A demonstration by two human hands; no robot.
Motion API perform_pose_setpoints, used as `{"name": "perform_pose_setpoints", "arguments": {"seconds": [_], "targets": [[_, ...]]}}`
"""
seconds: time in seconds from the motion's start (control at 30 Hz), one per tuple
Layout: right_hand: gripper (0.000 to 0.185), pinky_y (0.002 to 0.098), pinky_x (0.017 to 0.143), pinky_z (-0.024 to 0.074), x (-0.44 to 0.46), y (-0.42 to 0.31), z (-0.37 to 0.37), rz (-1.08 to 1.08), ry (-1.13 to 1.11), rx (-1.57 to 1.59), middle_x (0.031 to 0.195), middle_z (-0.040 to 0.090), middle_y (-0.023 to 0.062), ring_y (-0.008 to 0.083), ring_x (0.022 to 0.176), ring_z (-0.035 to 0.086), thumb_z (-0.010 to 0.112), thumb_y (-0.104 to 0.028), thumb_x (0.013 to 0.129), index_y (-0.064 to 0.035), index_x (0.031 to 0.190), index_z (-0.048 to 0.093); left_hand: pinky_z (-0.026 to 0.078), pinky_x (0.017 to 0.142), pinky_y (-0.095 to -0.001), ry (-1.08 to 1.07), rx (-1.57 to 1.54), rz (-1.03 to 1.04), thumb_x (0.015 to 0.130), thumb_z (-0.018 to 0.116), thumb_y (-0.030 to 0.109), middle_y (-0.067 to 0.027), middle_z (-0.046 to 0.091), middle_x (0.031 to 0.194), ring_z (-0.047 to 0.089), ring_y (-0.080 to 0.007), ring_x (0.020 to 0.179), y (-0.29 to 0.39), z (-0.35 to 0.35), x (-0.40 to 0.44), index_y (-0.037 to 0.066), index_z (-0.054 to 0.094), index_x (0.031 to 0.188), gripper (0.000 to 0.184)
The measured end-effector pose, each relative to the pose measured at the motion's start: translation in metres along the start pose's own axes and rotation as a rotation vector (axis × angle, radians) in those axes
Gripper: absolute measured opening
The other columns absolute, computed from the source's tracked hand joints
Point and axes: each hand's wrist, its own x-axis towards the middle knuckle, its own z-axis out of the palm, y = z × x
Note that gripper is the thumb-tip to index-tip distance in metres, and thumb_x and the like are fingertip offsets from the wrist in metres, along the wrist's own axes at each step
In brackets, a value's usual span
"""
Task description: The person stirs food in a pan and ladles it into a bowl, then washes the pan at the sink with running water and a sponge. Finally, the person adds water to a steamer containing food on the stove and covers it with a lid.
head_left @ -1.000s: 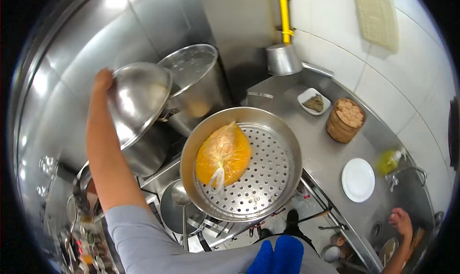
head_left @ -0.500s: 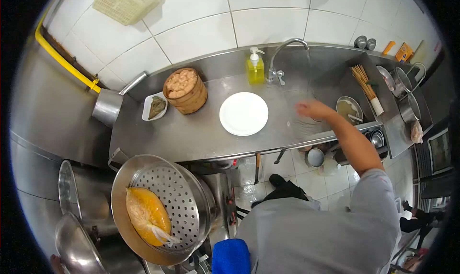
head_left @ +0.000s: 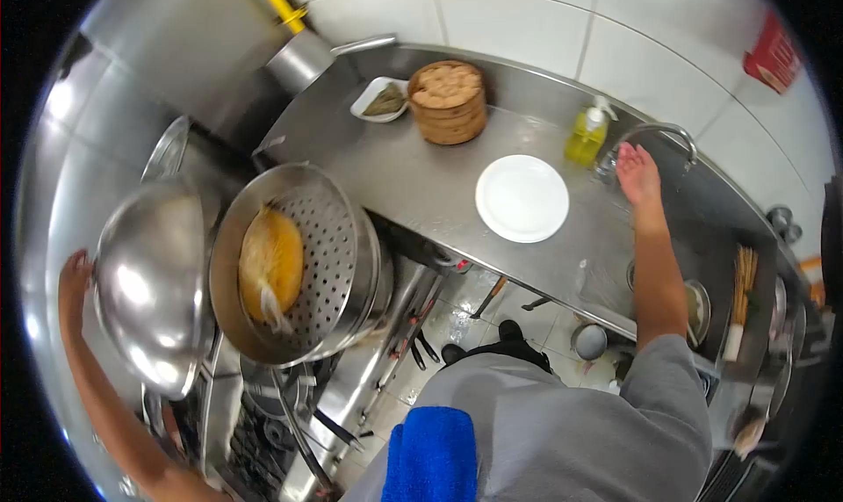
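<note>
My left hand is at the far left, closed at the outer side of a large domed steel lid, which it holds tilted. Beside the lid, a round steel steamer pan with a perforated base carries a knotted plastic bag of orange-yellow food. At the upper right my right hand is by the faucet, fingers apart and nothing visible in it. A green-yellow soap bottle stands just left of that hand. The white plate lies on the steel counter.
A bamboo basket of pale pieces and a white dish with a dark green item stand at the back. A small steel pot sits in the corner. Skewers and a bowl are at the right.
The view swung right, then partly back left. My right hand has moved from over the sink's front part to the faucet. The lid has come further out beside the steamer.
</note>
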Motion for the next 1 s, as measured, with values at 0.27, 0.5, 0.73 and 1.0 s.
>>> {"name": "perform_pose_setpoints", "arguments": {"seconds": [0.27, 0.5, 0.73, 1.0], "targets": [[0.025, 0.0224, 0.066, 0.0401, -0.052, 0.019, -0.021, 0.151, -0.123, -0.297, 0.087, 0.056, -0.0024, 0.0085, 0.074, 0.05, 0.056, -0.025, 0.088, -0.0084, 0.106, 0.057, 0.037, 0.09, -0.0295, -0.051, -0.076, 0.15, 0.079, 0.057, 0.022, -0.0091, 0.058, 0.107, 0.052, -0.0178, 0.1, 0.152, 0.054, -0.074, 0.0, 0.051, 0.12, 0.047], [0.026, 0.0222, 0.064, 0.0379, -0.093, 0.03, -0.036, 0.201, -0.154, -0.348, 0.086, 0.055, -0.0018, 0.0089, 0.072, 0.048, 0.054, -0.027, 0.089, -0.0082, 0.106, 0.055, 0.043, 0.081, -0.0279, -0.113, -0.1, 0.278, 0.074, 0.064, 0.014, -0.0094, 0.061, 0.094, 0.056, -0.0165, 0.088, 0.202, 0.106, -0.087, 0.002, 0.058, 0.112, 0.04], [0.024, 0.0221, 0.06, 0.0408, -0.123, 0.032, -0.031, 0.184, -0.157, -0.424, 0.082, 0.056, -0.0002, 0.009, 0.069, 0.051, 0.052, -0.026, 0.09, -0.0065, 0.104, 0.054, 0.043, 0.079, -0.0285, -0.284, -0.142, 0.209, 0.07, 0.067, 0.015, -0.008, 0.058, 0.092, 0.055, -0.0187, 0.087, 0.179, 0.167, -0.072, 0.004, 0.061, 0.107, 0.039], [0.021, 0.0221, 0.058, 0.0433, -0.153, 0.048, -0.027, 0.204, -0.14, -0.437, 0.083, 0.058, 0.0002, 0.009, 0.067, 0.053, 0.05, -0.024, 0.092, -0.0068, 0.104, 0.053, 0.042, 0.077, -0.0279, -0.284, -0.129, 0.181, 0.068, 0.069, 0.014, -0.0059, 0.057, 0.088, 0.054, -0.0168, 0.082, 0.151, 0.192, -0.053, 0.005, 0.06, 0.106, 0.04]]}}
